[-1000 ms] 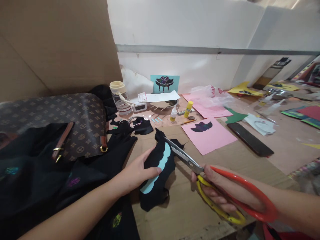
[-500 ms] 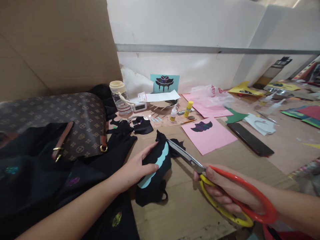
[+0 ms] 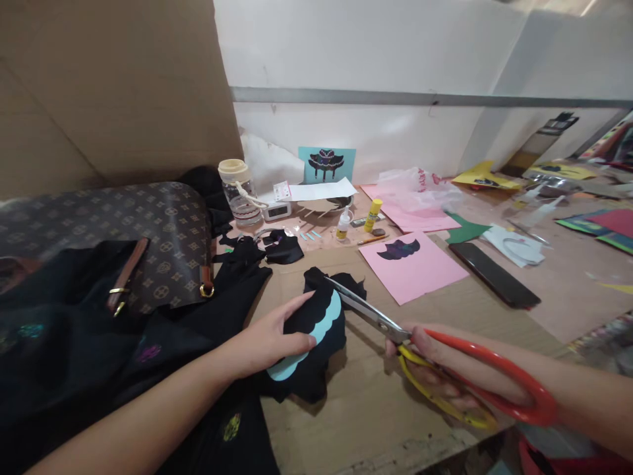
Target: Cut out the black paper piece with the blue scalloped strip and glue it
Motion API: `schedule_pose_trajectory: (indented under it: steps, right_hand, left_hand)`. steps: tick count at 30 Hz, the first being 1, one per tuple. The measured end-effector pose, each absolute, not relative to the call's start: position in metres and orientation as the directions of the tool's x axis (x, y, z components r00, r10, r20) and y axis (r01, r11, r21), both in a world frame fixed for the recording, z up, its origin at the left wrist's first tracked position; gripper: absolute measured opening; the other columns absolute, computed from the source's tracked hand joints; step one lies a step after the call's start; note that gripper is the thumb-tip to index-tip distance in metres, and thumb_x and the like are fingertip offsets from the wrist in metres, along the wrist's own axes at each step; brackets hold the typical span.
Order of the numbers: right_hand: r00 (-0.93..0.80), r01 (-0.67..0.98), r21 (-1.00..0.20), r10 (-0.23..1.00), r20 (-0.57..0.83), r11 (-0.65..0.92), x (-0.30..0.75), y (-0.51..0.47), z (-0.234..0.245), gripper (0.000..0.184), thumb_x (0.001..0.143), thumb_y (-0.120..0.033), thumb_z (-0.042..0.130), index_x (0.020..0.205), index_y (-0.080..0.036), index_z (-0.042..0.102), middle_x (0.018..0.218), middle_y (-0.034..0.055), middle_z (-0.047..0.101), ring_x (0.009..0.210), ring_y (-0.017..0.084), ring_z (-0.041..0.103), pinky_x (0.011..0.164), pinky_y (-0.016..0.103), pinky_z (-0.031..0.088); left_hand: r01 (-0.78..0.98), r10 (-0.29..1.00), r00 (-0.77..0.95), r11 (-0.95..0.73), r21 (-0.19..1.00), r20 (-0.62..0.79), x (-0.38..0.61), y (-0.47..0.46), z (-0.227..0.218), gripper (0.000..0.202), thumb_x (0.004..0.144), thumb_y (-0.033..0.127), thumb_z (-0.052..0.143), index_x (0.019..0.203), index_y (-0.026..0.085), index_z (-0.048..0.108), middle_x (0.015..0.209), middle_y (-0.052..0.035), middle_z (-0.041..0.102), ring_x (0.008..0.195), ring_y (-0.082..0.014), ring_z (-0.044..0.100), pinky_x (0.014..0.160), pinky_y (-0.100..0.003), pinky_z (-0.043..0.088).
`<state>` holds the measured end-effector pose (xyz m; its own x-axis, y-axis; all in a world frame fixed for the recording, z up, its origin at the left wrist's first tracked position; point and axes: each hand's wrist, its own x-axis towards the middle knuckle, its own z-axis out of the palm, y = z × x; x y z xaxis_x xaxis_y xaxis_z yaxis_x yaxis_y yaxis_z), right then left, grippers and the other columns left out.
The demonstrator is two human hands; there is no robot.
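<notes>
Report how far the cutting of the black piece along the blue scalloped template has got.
Done: one finished black shape sits on the pink sheet, and black offcuts lie behind. In hand: the left hand pins the blue scalloped template on the black piece, and the right hand holds the scissors, blades at its top corner. Left: black material shows beyond the template's lower edge.
</notes>
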<state>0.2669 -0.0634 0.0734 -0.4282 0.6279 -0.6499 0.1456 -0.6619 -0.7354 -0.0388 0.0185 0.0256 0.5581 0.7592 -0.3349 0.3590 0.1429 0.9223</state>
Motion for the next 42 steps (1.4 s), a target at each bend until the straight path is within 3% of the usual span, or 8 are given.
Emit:
schedule_pose_trajectory:
  steps: [10, 14, 18, 24, 31, 33, 37, 42]
  right_hand:
    - [-0.378, 0.365, -0.768, 0.670, -0.639, -0.527, 0.267, -0.057, 0.086, 0.071, 0.081, -0.087, 0.050, 0.110, -0.021, 0.058, 0.069, -0.0061, 0.038, 0.052, 0.006, 0.029, 0.042, 0.018, 0.027]
    - [-0.396, 0.369, -0.786, 0.681, -0.616, -0.496, 0.271, -0.057, 0.081, 0.070, 0.082, -0.085, 0.052, 0.109, -0.021, 0.058, 0.067, -0.0072, 0.037, 0.050, 0.005, 0.028, 0.040, 0.017, 0.027]
    - [-0.363, 0.373, -0.776, 0.690, -0.627, -0.508, 0.273, -0.058, 0.080, 0.074, 0.080, -0.087, 0.052, 0.112, -0.021, 0.058, 0.067, -0.0071, 0.038, 0.048, 0.005, 0.029, 0.040, 0.018, 0.028]
    - [-0.325, 0.355, -0.756, 0.685, -0.652, -0.550, 0.267, -0.058, 0.087, 0.081, 0.070, -0.094, 0.052, 0.103, -0.021, 0.056, 0.066, -0.0078, 0.038, 0.046, 0.004, 0.026, 0.039, 0.017, 0.023]
    - [-0.380, 0.345, -0.784, 0.688, -0.619, -0.515, 0.272, -0.058, 0.083, 0.080, 0.075, -0.093, 0.048, 0.105, -0.019, 0.056, 0.071, -0.0060, 0.040, 0.054, 0.005, 0.028, 0.044, 0.016, 0.025]
    - [-0.409, 0.345, -0.785, 0.671, -0.619, -0.514, 0.274, -0.057, 0.084, 0.080, 0.076, -0.092, 0.048, 0.110, -0.020, 0.057, 0.074, -0.0053, 0.040, 0.056, 0.006, 0.029, 0.045, 0.016, 0.026]
    - [-0.389, 0.389, -0.767, 0.663, -0.639, -0.511, 0.272, -0.056, 0.093, 0.082, 0.075, -0.091, 0.052, 0.115, -0.020, 0.059, 0.074, -0.0047, 0.039, 0.058, 0.007, 0.031, 0.048, 0.018, 0.026]
    - [-0.347, 0.425, -0.749, 0.674, -0.653, -0.508, 0.275, -0.052, 0.095, 0.082, 0.072, -0.091, 0.055, 0.115, -0.021, 0.063, 0.072, -0.0053, 0.037, 0.060, 0.009, 0.030, 0.052, 0.020, 0.030]
  left_hand:
    - [0.378, 0.730, 0.580, 0.152, 0.913, -0.361, -0.036, 0.017, 0.024, 0.093, 0.076, 0.043, 0.076, 0.157, 0.016, 0.039, 0.156, -0.0126, 0.050, 0.141, -0.0368, 0.048, 0.110, -0.043, 0.047]
    - [0.356, 0.722, 0.587, 0.178, 0.918, -0.367, -0.034, 0.016, 0.028, 0.091, 0.076, 0.040, 0.074, 0.156, 0.015, 0.039, 0.151, -0.0133, 0.056, 0.135, -0.0363, 0.054, 0.102, -0.041, 0.052]
    - [0.306, 0.721, 0.600, 0.193, 0.932, -0.346, -0.033, 0.018, 0.027, 0.081, 0.075, 0.038, 0.075, 0.150, 0.019, 0.049, 0.144, -0.0086, 0.062, 0.130, -0.0339, 0.057, 0.101, -0.040, 0.051]
    - [0.250, 0.759, 0.560, 0.230, 0.941, -0.334, -0.033, 0.023, 0.026, 0.083, 0.073, 0.035, 0.073, 0.151, 0.021, 0.046, 0.145, -0.0058, 0.060, 0.126, -0.0278, 0.059, 0.100, -0.034, 0.050]
    - [0.268, 0.709, 0.597, 0.264, 0.927, -0.375, -0.034, 0.020, 0.028, 0.078, 0.070, 0.038, 0.073, 0.145, 0.021, 0.054, 0.118, -0.0049, 0.073, 0.096, -0.0251, 0.069, 0.076, -0.032, 0.054]
    - [0.276, 0.711, 0.603, 0.239, 0.931, -0.361, -0.035, 0.021, 0.028, 0.078, 0.070, 0.036, 0.073, 0.145, 0.023, 0.054, 0.122, -0.0042, 0.072, 0.101, -0.0261, 0.067, 0.082, -0.033, 0.053]
    - [0.273, 0.718, 0.621, 0.175, 0.946, -0.313, -0.038, 0.024, 0.027, 0.075, 0.068, 0.032, 0.075, 0.141, 0.028, 0.059, 0.143, 0.0002, 0.060, 0.130, -0.0282, 0.053, 0.107, -0.034, 0.042]
    - [0.289, 0.692, 0.633, 0.206, 0.935, -0.348, -0.039, 0.024, 0.027, 0.079, 0.068, 0.036, 0.075, 0.143, 0.023, 0.055, 0.138, -0.0045, 0.064, 0.124, -0.0310, 0.058, 0.101, -0.037, 0.048]
